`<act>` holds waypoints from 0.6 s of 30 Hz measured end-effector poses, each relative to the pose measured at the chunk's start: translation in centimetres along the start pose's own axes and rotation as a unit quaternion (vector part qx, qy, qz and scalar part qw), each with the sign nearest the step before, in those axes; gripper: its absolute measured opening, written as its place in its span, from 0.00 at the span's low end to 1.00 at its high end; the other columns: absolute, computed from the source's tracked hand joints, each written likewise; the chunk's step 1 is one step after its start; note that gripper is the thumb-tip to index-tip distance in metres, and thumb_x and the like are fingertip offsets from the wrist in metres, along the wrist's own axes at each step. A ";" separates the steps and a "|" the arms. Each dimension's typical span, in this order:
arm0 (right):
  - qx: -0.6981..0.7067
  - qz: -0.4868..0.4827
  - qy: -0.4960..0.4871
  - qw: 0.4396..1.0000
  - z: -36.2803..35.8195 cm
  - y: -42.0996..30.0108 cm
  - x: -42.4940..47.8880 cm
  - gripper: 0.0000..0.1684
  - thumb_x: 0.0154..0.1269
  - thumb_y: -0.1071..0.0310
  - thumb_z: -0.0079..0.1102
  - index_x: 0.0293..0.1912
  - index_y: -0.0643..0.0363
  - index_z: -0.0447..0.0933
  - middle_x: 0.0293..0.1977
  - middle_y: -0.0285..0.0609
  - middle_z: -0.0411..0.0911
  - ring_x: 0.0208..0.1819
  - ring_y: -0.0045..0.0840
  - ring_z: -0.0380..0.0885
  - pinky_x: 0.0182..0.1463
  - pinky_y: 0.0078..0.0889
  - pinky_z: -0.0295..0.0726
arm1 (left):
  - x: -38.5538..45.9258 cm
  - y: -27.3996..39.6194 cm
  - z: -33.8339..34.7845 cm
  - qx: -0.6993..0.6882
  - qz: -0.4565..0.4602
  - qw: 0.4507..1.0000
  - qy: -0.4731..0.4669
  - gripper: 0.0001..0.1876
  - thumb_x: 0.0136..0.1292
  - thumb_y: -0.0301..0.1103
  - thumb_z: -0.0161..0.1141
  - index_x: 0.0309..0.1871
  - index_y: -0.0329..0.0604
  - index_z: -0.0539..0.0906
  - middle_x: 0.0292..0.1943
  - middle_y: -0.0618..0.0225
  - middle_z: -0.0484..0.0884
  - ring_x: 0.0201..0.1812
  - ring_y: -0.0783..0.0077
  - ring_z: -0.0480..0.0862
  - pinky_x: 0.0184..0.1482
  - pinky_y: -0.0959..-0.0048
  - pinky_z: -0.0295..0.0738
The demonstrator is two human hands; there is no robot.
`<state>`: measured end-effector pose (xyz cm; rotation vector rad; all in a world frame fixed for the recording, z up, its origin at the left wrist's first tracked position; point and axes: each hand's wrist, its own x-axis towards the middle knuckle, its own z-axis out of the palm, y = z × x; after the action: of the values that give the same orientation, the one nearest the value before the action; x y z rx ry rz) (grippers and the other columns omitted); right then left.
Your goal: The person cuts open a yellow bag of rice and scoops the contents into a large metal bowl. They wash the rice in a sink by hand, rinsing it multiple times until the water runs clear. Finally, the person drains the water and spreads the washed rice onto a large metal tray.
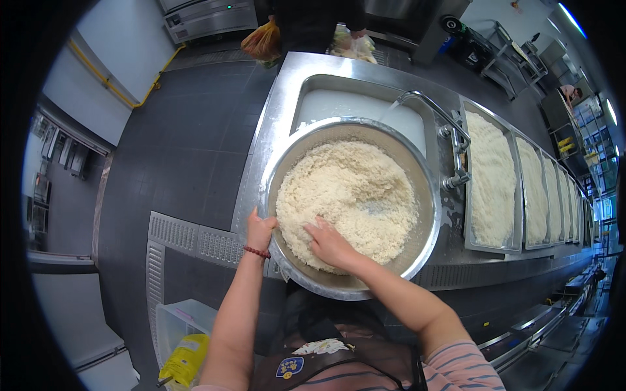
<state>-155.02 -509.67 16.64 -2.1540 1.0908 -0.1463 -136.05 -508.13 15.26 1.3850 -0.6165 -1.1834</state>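
Before me a large round perforated metal basin rests on the edge of a stainless steel sink counter, holding a heap of wet white rice. My left hand, with a red bead bracelet at the wrist, grips the basin's rim on the left side. The fingers of my right hand press into the rice near the lower middle, their tips partly buried. A hollow in the rice to the right shows some of the basin's bottom. Behind the basin, the sink contains cloudy white water, and a running faucet pours into it.
Several rectangular metal trays filled with rice stand in a row along the counter to the right. Beyond the sink a person in dark clothing holds plastic bags. A clear plastic bin with a yellow bag sits at lower left.
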 end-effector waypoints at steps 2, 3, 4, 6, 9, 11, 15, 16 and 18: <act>0.033 0.032 0.028 0.999 1.0 1.5 3.0 0.19 0.61 0.68 0.41 0.51 0.64 0.68 0.51 0.59 0.67 0.54 0.45 0.65 0.58 0.40 0.64 | 0.3 -0.4 0.2 0.007 -0.005 1.000 -0.013 0.25 0.39 0.17 0.50 0.47 0.32 0.71 0.36 0.62 0.78 0.34 0.70 0.78 0.37 0.74 0.75; 0.054 0.049 0.039 0.997 1.2 2.7 4.7 0.18 0.61 0.68 0.41 0.49 0.64 0.69 0.47 0.58 0.70 0.51 0.45 0.68 0.57 0.40 0.66 | 0.3 -0.9 0.2 0.014 -0.012 1.000 -0.017 0.25 0.39 0.18 0.50 0.48 0.33 0.71 0.36 0.62 0.79 0.34 0.70 0.79 0.37 0.74 0.75; 0.080 0.118 0.028 0.989 0.9 4.0 6.1 0.16 0.61 0.69 0.41 0.47 0.65 0.69 0.44 0.57 0.71 0.47 0.45 0.70 0.54 0.41 0.68 | 0.2 -1.3 0.2 0.013 -0.018 1.000 -0.018 0.25 0.39 0.17 0.50 0.48 0.33 0.71 0.36 0.62 0.79 0.34 0.70 0.79 0.37 0.74 0.75; 0.088 0.217 0.012 0.972 -1.3 5.5 8.7 0.16 0.61 0.71 0.41 0.47 0.66 0.69 0.39 0.56 0.74 0.42 0.43 0.73 0.50 0.41 0.71 | 0.6 -1.3 -0.2 0.013 -0.019 1.000 -0.017 0.25 0.39 0.17 0.50 0.48 0.33 0.71 0.36 0.62 0.79 0.34 0.70 0.79 0.37 0.74 0.75; 0.031 0.220 0.039 0.974 -5.9 7.0 7.9 0.14 0.62 0.71 0.41 0.45 0.68 0.70 0.41 0.57 0.74 0.43 0.42 0.74 0.49 0.39 0.73 | 0.3 -0.4 0.1 -0.020 -0.025 0.999 -0.020 0.24 0.39 0.17 0.50 0.47 0.30 0.70 0.36 0.61 0.78 0.34 0.70 0.78 0.38 0.75 0.74; -0.029 0.136 0.077 0.987 -7.8 8.4 5.0 0.19 0.62 0.71 0.41 0.51 0.67 0.67 0.44 0.55 0.73 0.46 0.41 0.73 0.52 0.37 0.72 | 0.5 -1.3 -0.2 -0.004 -0.026 1.000 -0.016 0.25 0.40 0.17 0.50 0.48 0.32 0.71 0.37 0.62 0.78 0.35 0.71 0.79 0.37 0.75 0.75; 0.099 0.102 -0.089 0.986 -7.3 1.7 -1.0 0.22 0.62 0.71 0.38 0.56 0.63 0.64 0.51 0.55 0.68 0.53 0.41 0.67 0.61 0.37 0.62 | 0.2 -0.4 -0.2 -0.008 0.001 1.000 -0.010 0.24 0.40 0.17 0.49 0.48 0.33 0.71 0.36 0.64 0.78 0.34 0.72 0.78 0.36 0.76 0.75; 0.099 0.000 -0.077 0.992 -4.1 1.5 -1.6 0.22 0.61 0.72 0.38 0.56 0.63 0.65 0.51 0.56 0.67 0.53 0.41 0.67 0.60 0.37 0.63 | 0.2 -0.4 0.0 -0.011 -0.001 1.000 -0.008 0.24 0.40 0.17 0.49 0.48 0.33 0.71 0.36 0.64 0.78 0.33 0.72 0.78 0.36 0.76 0.74; 0.091 -0.082 -0.032 0.992 0.9 -0.5 -1.2 0.19 0.59 0.73 0.39 0.51 0.66 0.67 0.50 0.61 0.67 0.52 0.43 0.68 0.57 0.37 0.67 | 0.3 -0.7 0.0 -0.018 -0.005 1.000 -0.006 0.24 0.41 0.17 0.49 0.48 0.34 0.71 0.35 0.65 0.78 0.33 0.73 0.78 0.35 0.77 0.74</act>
<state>-155.10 -508.12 16.58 -2.0672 0.8290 -0.2408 -136.16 -508.26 14.47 1.3533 -0.5937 -1.2067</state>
